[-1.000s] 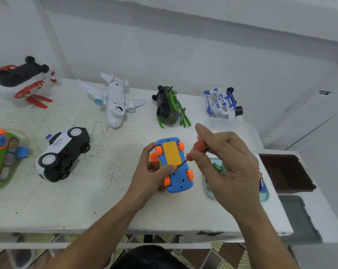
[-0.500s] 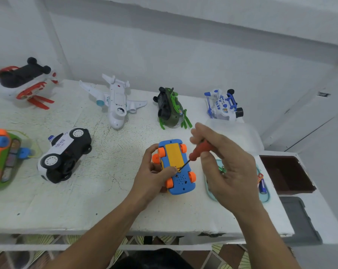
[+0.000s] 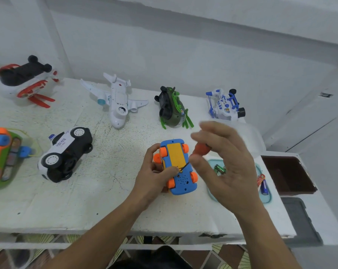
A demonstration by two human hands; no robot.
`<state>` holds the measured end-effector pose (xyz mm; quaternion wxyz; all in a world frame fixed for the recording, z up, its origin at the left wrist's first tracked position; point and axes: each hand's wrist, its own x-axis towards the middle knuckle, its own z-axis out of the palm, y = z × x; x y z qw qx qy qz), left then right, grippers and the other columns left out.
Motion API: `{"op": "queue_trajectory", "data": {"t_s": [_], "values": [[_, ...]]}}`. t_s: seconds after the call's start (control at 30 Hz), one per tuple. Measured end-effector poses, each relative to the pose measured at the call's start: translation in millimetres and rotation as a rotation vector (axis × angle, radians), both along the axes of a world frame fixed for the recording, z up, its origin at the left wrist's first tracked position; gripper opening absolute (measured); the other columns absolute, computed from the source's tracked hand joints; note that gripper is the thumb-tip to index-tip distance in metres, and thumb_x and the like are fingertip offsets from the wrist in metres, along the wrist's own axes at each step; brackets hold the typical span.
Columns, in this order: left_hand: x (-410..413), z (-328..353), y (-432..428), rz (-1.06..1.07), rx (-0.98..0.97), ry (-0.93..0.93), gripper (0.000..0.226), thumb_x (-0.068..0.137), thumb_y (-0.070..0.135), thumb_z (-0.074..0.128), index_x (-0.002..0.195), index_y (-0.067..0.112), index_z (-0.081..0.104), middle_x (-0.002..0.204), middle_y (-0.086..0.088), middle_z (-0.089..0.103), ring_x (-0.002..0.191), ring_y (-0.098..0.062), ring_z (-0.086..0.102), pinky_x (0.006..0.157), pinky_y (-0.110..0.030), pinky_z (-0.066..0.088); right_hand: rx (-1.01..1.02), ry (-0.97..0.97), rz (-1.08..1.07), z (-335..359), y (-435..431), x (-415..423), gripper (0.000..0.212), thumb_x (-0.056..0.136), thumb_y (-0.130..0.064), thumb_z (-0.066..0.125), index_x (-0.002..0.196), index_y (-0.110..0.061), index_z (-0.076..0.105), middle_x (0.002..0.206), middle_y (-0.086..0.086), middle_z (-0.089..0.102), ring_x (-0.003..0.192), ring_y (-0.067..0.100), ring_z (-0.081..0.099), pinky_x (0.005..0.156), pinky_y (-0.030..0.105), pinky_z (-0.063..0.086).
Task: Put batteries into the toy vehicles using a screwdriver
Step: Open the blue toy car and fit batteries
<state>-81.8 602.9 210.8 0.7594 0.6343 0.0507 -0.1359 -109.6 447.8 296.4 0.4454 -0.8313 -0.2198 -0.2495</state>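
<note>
A blue toy car (image 3: 178, 172) with orange wheels and a yellow battery cover lies belly-up on the white table (image 3: 98, 191). My left hand (image 3: 154, 175) grips its left side, thumb resting on the cover's near edge. My right hand (image 3: 224, 164) pinches the red handle of a small screwdriver (image 3: 200, 150), with the other fingers spread and blurred. The thin dark tip sits at the screw on the near edge of the cover. A teal tray (image 3: 269, 199) behind my right hand holds green batteries (image 3: 219, 168) and a blue battery (image 3: 264, 188).
Around the table lie a police car (image 3: 64, 154) on its side, a white airplane (image 3: 115, 100), a green helicopter (image 3: 171, 106), a blue-white helicopter (image 3: 224, 106), a red-black helicopter (image 3: 25, 78) and an orange-green toy (image 3: 1, 156). A brown box (image 3: 286, 173) stands at right.
My right fingers have shifted around the screwdriver handle and spread out, as in turning it. The tip stays at the cover screw. My left hand and the car have kept their place.
</note>
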Motion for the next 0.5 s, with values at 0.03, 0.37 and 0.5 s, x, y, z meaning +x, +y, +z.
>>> {"op": "queue_trajectory", "data": {"t_s": [0.03,0.37,0.5], "values": [[0.1,-0.4,0.0,0.002,0.007,-0.003,0.059,0.087,0.006,0.069,0.113,0.054,0.048,0.076,0.015,0.070,0.079,-0.016,0.074,0.060,-0.037,0.061,0.008,0.000,-0.007,-0.2,0.5,0.5,0.030,0.087,-0.023,0.067,0.116,-0.026,0.063,0.111,-0.002,0.055,0.097,0.017,0.062,0.087,0.024,0.050],[0.4,-2.4,0.7,0.011,0.032,-0.025,0.060,0.085,0.005,0.070,0.109,0.056,0.049,0.075,0.018,0.069,0.082,-0.017,0.073,0.060,-0.034,0.060,0.007,0.029,0.055,-2.9,1.4,1.5,0.036,0.093,-0.012,0.052,0.127,-0.024,0.055,0.120,-0.001,0.053,0.101,0.015,0.060,0.088,0.023,0.048],[-0.5,-3.3,0.7,0.008,0.035,-0.029,0.060,0.085,0.006,0.070,0.111,0.056,0.048,0.075,0.019,0.069,0.080,-0.015,0.072,0.063,-0.038,0.062,-0.018,0.000,0.001,-3.9,1.4,1.8,0.036,0.089,-0.019,0.064,0.124,-0.028,0.057,0.097,0.003,0.053,0.093,0.011,0.058,0.083,0.016,0.047]]}}
